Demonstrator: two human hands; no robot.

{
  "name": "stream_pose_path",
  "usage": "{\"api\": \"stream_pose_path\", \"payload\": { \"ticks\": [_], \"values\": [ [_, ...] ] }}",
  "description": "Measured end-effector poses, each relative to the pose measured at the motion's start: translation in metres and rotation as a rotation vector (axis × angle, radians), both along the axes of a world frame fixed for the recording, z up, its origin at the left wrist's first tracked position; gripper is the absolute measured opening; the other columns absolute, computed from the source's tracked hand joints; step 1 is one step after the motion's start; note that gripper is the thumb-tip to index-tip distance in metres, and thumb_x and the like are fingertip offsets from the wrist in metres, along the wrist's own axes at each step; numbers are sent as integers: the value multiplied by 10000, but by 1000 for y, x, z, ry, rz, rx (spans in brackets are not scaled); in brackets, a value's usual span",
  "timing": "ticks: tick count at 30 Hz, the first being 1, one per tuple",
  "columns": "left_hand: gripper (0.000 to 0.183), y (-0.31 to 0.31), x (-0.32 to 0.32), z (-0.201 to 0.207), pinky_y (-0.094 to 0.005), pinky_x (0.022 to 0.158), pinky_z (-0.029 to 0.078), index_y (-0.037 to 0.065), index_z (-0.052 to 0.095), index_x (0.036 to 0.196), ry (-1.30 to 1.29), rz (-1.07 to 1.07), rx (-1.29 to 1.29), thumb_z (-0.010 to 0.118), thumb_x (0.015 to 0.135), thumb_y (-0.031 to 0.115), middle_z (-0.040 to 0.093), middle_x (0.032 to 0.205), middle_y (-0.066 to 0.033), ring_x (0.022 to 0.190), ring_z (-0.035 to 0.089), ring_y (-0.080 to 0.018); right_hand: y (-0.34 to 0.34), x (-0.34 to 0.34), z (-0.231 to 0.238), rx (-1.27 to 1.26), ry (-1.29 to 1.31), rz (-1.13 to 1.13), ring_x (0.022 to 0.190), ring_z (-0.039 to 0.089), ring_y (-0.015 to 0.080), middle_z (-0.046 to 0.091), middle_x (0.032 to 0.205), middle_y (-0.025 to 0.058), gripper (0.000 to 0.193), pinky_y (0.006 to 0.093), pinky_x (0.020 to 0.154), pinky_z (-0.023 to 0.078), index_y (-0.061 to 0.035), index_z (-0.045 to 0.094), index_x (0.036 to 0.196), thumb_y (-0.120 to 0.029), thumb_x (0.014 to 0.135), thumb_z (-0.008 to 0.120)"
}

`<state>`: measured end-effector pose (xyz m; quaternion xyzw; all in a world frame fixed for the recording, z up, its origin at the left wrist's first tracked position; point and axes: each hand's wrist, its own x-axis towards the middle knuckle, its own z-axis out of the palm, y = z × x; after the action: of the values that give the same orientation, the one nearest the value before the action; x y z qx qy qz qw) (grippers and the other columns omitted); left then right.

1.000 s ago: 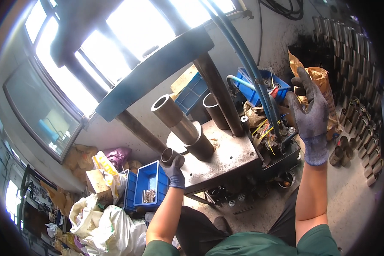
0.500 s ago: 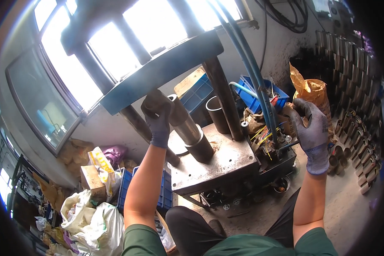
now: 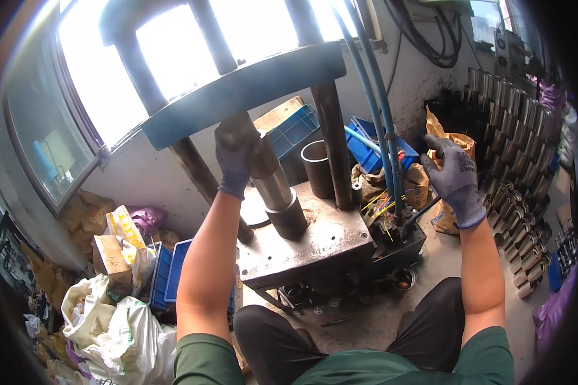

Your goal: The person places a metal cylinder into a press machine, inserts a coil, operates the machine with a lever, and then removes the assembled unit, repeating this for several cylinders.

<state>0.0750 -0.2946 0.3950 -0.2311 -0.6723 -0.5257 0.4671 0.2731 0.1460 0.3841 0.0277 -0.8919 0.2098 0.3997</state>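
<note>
The column point(image 3: 274, 191) of stacked metal pieces stands upright on the table point(image 3: 332, 239), and everything here is placed from it. The left hand point(image 3: 233, 153), gloved, has its fingers wrapped round a dark metal sleeve point(image 3: 239, 123), which is up at the column's top end, just to its left. Glove and sleeve overlap the column's upper rim from this angle, so whether the sleeve touches the column cannot be told. The sleeve's long axis seems to run roughly along the column's own, though the glove covers much of it. Above the column spans the blue press plate point(image 3: 250, 86); the sleeve's upper end shows close to its lower edge, and any gap is hard to judge.

The left hand is clearly the nearer one to the column. The right hand point(image 3: 455, 176) is raised well to the column's right, fingers half curled with a gap to the thumb, apparently empty. It is near a dark lever point(image 3: 422, 209), also right of the column; contact is unclear. A wide dark tube point(image 3: 316, 173) stands behind and right of the column.
</note>
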Motion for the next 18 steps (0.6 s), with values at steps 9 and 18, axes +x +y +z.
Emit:
{"api": "stream_pose_path", "payload": {
  "ticks": [9,18],
  "values": [
    [752,2,-19,3,-412,935,551,-11,603,1299,-406,217,-34,888,783,454,723,1208,-204,1070,709,-322,16,142,-27,515,-758,394,1018,704,360,706,1202,150,477,447,891,569,-71,653,1293,-257,857,705],
    [838,1,-9,1,-428,958,554,-6,617,1313,-456,273,-92,861,766,580,734,1195,-227,1103,720,-349,0,188,-95,681,-1046,212,894,712,334,722,920,123,394,466,786,562,-79,738,949,-464,879,689]
  ]
}}
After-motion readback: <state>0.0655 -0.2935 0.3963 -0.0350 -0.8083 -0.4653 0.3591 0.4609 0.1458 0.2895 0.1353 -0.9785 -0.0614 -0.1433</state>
